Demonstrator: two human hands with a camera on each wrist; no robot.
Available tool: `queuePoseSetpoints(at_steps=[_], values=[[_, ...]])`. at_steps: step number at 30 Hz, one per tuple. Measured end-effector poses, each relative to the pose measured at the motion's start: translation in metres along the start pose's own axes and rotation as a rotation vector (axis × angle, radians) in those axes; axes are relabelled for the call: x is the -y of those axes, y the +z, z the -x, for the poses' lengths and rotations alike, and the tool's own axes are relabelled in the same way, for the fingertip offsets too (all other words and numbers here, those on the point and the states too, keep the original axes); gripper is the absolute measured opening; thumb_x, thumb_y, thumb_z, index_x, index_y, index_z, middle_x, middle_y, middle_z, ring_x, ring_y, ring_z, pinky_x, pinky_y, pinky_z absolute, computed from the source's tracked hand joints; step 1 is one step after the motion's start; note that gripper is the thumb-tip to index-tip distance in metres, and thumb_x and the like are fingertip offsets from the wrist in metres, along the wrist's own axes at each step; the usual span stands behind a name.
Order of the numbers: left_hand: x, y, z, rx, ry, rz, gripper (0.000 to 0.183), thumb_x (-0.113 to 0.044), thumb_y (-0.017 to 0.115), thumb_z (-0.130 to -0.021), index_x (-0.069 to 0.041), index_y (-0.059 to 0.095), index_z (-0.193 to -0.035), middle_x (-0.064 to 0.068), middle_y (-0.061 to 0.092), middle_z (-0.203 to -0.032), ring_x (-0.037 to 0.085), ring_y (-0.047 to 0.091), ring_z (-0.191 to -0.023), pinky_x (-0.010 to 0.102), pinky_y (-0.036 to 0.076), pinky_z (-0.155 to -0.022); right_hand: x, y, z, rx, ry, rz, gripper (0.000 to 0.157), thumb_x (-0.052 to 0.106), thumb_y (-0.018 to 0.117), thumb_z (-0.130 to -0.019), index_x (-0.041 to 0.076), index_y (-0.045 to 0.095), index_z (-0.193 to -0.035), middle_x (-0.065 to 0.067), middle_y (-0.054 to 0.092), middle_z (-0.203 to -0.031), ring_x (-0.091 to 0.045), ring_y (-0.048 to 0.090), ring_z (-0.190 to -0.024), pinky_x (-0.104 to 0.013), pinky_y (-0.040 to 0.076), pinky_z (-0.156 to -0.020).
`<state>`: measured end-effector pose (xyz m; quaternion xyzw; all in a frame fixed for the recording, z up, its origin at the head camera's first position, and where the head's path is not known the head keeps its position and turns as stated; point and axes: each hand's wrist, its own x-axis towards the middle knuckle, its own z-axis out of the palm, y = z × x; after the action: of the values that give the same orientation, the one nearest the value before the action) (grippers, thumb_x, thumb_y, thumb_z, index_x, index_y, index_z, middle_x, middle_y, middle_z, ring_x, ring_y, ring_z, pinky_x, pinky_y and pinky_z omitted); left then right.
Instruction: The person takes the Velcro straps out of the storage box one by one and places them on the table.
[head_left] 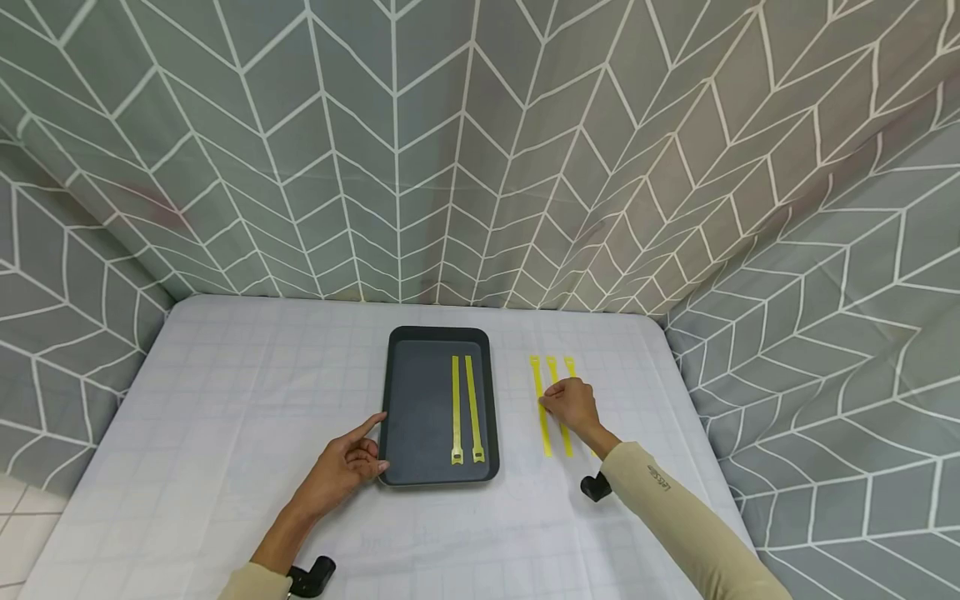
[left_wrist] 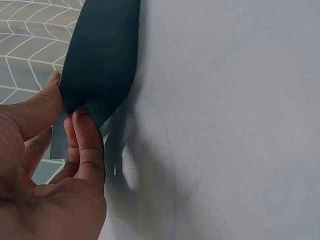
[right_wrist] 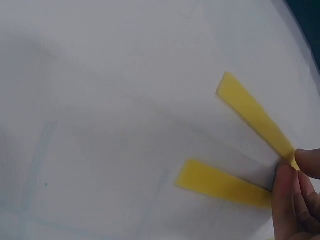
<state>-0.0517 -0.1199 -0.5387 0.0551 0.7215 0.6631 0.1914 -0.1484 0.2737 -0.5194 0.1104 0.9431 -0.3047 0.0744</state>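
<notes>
A dark grey tray (head_left: 420,400) lies on the cloth-covered table with two yellow cable straps (head_left: 456,408) in its right half, slotted heads toward me. At its left edge, my left hand (head_left: 341,471) holds the rim, one finger stretched along the side; the left wrist view shows fingertips against the tray's wall (left_wrist: 102,60). Right of the tray lie three more yellow straps, heads away from me. My right hand (head_left: 573,404) pinches the leftmost strap (head_left: 537,379) near its middle. In the right wrist view, the neighbouring strap (right_wrist: 220,185) passes behind my fingers. My hand partly hides the rightmost strap (head_left: 570,367).
A white cloth (head_left: 262,375) covers the table. Grey patterned curtains (head_left: 435,167) hang behind and beside it. Black wrist cameras (head_left: 311,577) sit beneath both forearms, close to the tabletop.
</notes>
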Motion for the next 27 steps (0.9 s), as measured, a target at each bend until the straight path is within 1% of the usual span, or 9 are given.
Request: queuePoseSetpoints(at_steps=[4,8,13,17,21,27], values=[[0.000,0.000,0.000,0.004,0.000,0.005,0.080,0.003,0.073,-0.087,-0.004,0.033,-0.156,0.018,0.048,-0.099,0.006,0.050,-0.073,0.018,0.049,-0.066,0.000,-0.001,0.000,-0.009,-0.022,0.011,0.012,0.012,0.079,-0.082,0.003,0.074,-0.088,-0.007,0.074,-0.080,-0.014,0.066,-0.066,-0.027,0.051,-0.061],[0.001,0.000,0.000,0.008,0.008,0.007,0.080,0.004,0.072,-0.088,-0.003,0.032,-0.156,0.019,0.048,-0.099,0.006,0.050,-0.073,0.018,0.049,-0.066,0.003,-0.003,-0.002,-0.017,-0.076,0.004,0.011,0.011,0.077,-0.081,0.004,0.073,-0.090,-0.007,0.074,-0.083,-0.017,0.068,-0.073,-0.030,0.053,-0.067],[0.002,-0.001,0.000,0.013,0.023,0.009,0.079,0.004,0.072,-0.088,-0.002,0.032,-0.156,0.018,0.048,-0.099,0.006,0.050,-0.073,0.018,0.049,-0.066,0.009,-0.005,-0.005,0.004,-0.196,-0.042,0.014,0.006,0.079,-0.082,0.001,0.073,-0.095,-0.012,0.075,-0.089,-0.025,0.072,-0.083,-0.036,0.057,-0.076],[0.003,-0.002,0.000,0.016,0.030,0.014,0.079,0.004,0.072,-0.088,-0.002,0.032,-0.156,0.018,0.047,-0.099,0.006,0.050,-0.074,0.017,0.050,-0.067,0.012,-0.006,-0.007,0.032,-0.281,-0.090,0.019,0.001,0.078,-0.082,-0.005,0.072,-0.099,-0.018,0.074,-0.093,-0.031,0.073,-0.088,-0.039,0.059,-0.080],[0.004,-0.002,-0.001,0.020,0.035,0.024,0.079,0.004,0.072,-0.088,-0.003,0.032,-0.156,0.017,0.047,-0.099,0.006,0.049,-0.074,0.018,0.049,-0.067,0.018,-0.007,-0.006,0.048,-0.311,-0.113,0.022,0.003,0.079,-0.083,-0.006,0.071,-0.102,-0.019,0.074,-0.096,-0.033,0.072,-0.090,-0.041,0.058,-0.082],[0.005,-0.002,-0.001,0.020,0.036,0.029,0.079,0.004,0.072,-0.088,-0.003,0.032,-0.156,0.017,0.047,-0.098,0.006,0.049,-0.073,0.018,0.049,-0.066,0.031,-0.008,-0.008,0.060,-0.329,-0.088,0.024,0.008,0.079,-0.085,-0.003,0.072,-0.105,-0.018,0.073,-0.102,-0.033,0.071,-0.094,-0.043,0.057,-0.085]])
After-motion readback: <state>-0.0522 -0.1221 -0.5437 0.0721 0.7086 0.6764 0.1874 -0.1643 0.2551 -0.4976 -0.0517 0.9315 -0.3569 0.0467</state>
